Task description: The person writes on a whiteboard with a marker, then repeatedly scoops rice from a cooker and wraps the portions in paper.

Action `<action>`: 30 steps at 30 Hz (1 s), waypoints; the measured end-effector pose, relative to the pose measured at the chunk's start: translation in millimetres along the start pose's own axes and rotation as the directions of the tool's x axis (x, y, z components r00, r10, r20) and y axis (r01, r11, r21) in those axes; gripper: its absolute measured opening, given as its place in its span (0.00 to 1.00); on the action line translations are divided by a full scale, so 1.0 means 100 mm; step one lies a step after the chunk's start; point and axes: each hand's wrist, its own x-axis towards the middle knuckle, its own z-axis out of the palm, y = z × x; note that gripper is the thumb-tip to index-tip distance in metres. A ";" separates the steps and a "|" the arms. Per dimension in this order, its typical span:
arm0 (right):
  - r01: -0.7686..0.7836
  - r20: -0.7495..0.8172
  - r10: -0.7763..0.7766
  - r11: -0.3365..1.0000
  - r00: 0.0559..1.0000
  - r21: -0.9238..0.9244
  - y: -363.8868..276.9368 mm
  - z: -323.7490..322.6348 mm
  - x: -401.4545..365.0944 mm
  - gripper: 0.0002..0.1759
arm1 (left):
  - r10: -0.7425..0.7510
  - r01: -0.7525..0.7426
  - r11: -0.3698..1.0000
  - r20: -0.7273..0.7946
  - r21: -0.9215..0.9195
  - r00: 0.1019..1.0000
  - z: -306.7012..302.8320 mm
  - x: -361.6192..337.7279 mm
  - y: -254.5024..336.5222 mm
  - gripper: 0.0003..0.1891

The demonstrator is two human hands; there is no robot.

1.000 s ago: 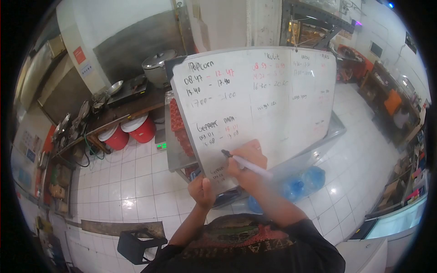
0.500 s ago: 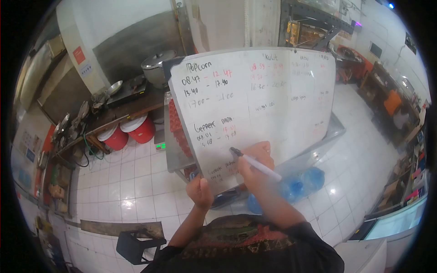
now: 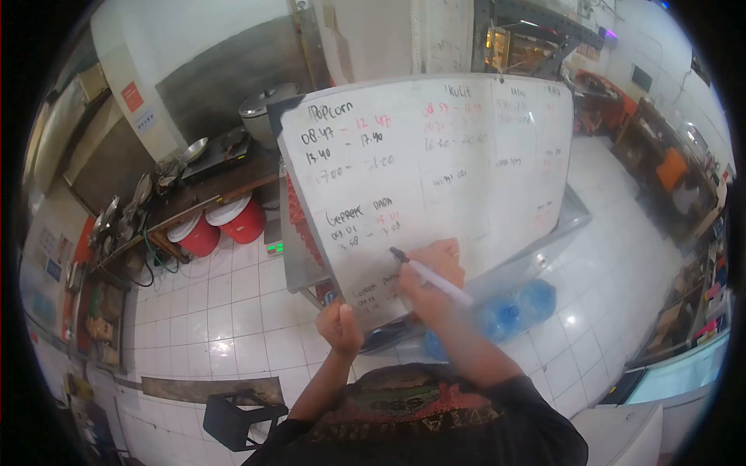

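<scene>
A whiteboard [image 3: 482, 225] leans in front of me, covered in handwritten columns of words and times in black and red. My right hand [image 3: 431, 279] is closed around a white marker [image 3: 441, 283]. Its dark tip points up and left at the board, just below the "Geprek dada" times. Low on the board's left edge, my left hand [image 3: 339, 326] is closed, with the thumb up against the edge. A small blue bit shows above that fist; I cannot make out what it is.
Large clear-blue water bottles [image 3: 505, 311] lie behind the board's lower edge. To the left are red buckets [image 3: 242, 221], a green-lit scale [image 3: 275, 248] and a counter with a big pot [image 3: 264, 113]. A black stool [image 3: 233, 419] stands at lower left; shelves [image 3: 668, 163] line the right.
The whiteboard sits slightly further left and up in view. Both hands keep nearly the same place and grip, and the marker has shifted only a little to the left.
</scene>
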 end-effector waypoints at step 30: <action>-0.192 -0.160 0.208 0.975 0.965 0.109 0.00 -0.01 0.02 0.09 | 0.045 -0.047 0.995 0.025 0.092 0.999 -0.04 -0.01 -0.12 0.21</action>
